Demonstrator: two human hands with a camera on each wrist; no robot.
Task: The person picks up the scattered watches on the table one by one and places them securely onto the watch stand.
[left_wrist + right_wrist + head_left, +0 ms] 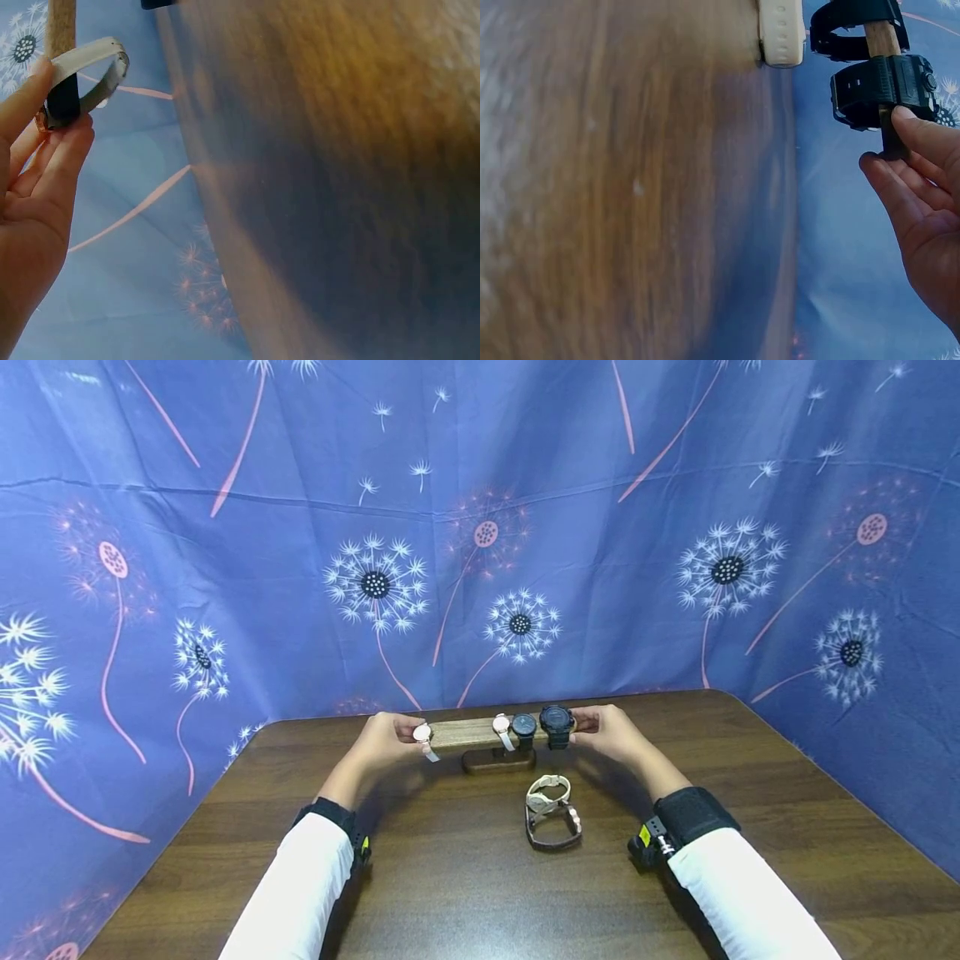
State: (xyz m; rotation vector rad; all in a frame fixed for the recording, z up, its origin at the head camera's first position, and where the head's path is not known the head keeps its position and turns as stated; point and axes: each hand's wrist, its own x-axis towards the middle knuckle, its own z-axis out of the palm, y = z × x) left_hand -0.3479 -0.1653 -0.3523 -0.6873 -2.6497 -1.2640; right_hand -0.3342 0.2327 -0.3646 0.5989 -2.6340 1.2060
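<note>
A watch stand has a pale wooden bar [467, 732] above a dark base [487, 763]. My left hand [381, 745] grips the bar's left end, fingertips against a white-strapped watch [90, 54] looped there. At the other end, my right hand [613, 735] pinches the bar's tip between thumb and fingers, beside a chunky black watch [877, 86]. Between them on the bar hang a second white-strapped watch [501, 724] and a round black watch [524, 725]. The fingers partly hide both bar ends.
On the brown wooden table [450, 877], in front of the stand, lie a cream-strapped watch [542, 797] and a dark-strapped watch [555, 843], touching each other. A blue dandelion-print cloth [600, 568] hangs behind the table and along its sides.
</note>
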